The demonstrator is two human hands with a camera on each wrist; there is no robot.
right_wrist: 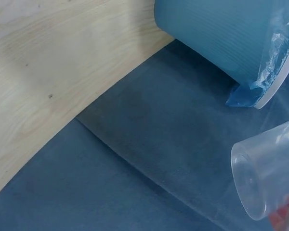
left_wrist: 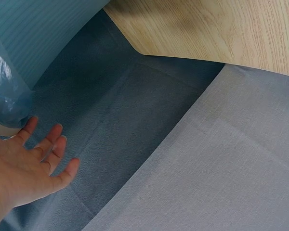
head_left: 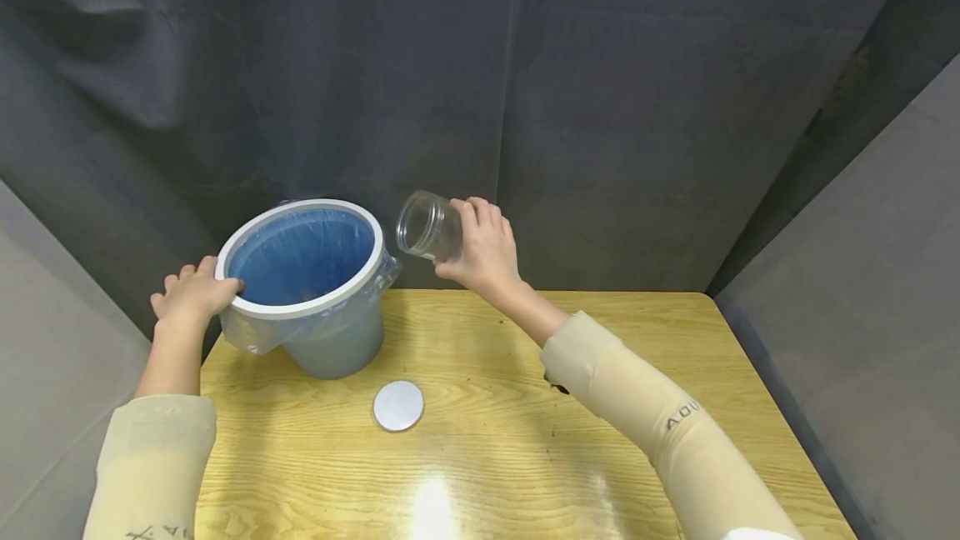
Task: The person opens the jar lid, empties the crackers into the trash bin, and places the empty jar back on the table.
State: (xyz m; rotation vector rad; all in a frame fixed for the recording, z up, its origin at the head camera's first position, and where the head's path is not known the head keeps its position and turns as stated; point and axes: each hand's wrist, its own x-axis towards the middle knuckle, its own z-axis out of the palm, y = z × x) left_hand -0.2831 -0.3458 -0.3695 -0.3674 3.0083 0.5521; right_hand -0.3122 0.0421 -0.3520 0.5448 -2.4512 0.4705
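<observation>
A blue trash can (head_left: 337,348) with a white rim and a clear plastic liner stands at the table's left, seemingly tilted. My left hand (head_left: 191,294) grips its rim at the left side, the thumb over the edge; in the left wrist view the other fingers spread outside it. To the right of the rim, my right hand (head_left: 483,248) holds a clear plastic jar (head_left: 422,225) in the air. The jar lies on its side, its open mouth turned left towards the trash can, and no contents show in it. A round silvery lid (head_left: 399,406) lies flat on the table.
The yellow wood-grain table (head_left: 480,440) has its back edge along a dark grey curtain (head_left: 600,148). Light grey panels (head_left: 862,290) flank the table on both sides. Some liner (head_left: 390,267) hangs loose over the trash can's outside.
</observation>
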